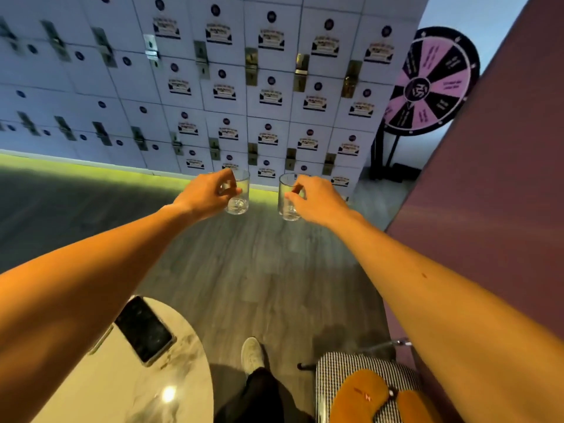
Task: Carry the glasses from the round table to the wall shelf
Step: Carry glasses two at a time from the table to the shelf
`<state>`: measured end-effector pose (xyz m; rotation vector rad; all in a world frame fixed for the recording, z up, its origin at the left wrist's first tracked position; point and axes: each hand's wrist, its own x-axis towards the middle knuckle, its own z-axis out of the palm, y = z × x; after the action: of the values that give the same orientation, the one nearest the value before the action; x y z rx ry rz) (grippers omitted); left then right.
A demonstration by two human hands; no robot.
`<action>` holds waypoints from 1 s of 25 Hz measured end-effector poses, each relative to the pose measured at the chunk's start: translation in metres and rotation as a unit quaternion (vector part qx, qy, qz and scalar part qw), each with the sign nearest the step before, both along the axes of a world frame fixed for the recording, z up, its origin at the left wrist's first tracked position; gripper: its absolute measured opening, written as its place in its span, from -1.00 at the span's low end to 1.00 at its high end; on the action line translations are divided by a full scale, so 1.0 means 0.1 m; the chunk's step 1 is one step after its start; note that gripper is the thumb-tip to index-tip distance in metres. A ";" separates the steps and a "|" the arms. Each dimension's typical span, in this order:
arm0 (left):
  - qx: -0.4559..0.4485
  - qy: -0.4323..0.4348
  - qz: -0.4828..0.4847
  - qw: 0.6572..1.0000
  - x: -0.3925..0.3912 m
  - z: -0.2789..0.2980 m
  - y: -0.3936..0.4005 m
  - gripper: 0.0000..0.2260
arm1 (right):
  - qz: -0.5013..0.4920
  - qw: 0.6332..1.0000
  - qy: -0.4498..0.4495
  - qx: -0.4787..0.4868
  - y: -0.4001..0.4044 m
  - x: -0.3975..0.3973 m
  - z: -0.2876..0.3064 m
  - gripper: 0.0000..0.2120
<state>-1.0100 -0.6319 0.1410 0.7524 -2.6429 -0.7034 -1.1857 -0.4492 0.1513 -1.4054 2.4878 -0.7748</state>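
Both my arms reach forward over the wooden floor. My left hand (207, 193) grips a clear empty glass (239, 196) by its rim and side, held upright. My right hand (317, 199) holds a second clear glass (287, 203) the same way, just to the right of the first. The two glasses hang apart, side by side, in mid air. The round marble table (171, 392) lies below and behind my left arm at the bottom left. No wall shelf is in view.
A wall of white lockers (244, 93) fills the far side. A pink and black prize wheel (433, 80) stands at the right. A dark phone (143, 329) lies on the table. A checkered chair (338, 374) with an orange cushion stands at the bottom right, beside a purple wall (503, 178). My shoe (251, 355) is on the floor.
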 end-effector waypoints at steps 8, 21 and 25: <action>-0.018 0.007 0.110 0.994 -0.25 -0.15 -2.40 -0.81 | 0.129 0.992 0.015 0.008 -3.03 -0.52 0.02 -0.76; -0.030 -0.029 0.499 0.866 1.66 -0.28 -4.74 -0.77 | 0.492 0.871 0.013 -0.015 -7.18 1.17 0.09 -0.74; -0.025 -0.026 0.624 0.781 2.45 -0.13 -4.89 -0.78 | 0.621 0.784 0.008 -0.015 -8.00 2.21 0.21 -0.75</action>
<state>-0.7648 -1.1208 0.1276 2.1238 -1.5374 -0.1825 -0.9652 -1.2495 0.1723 -2.4732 0.9947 -0.4336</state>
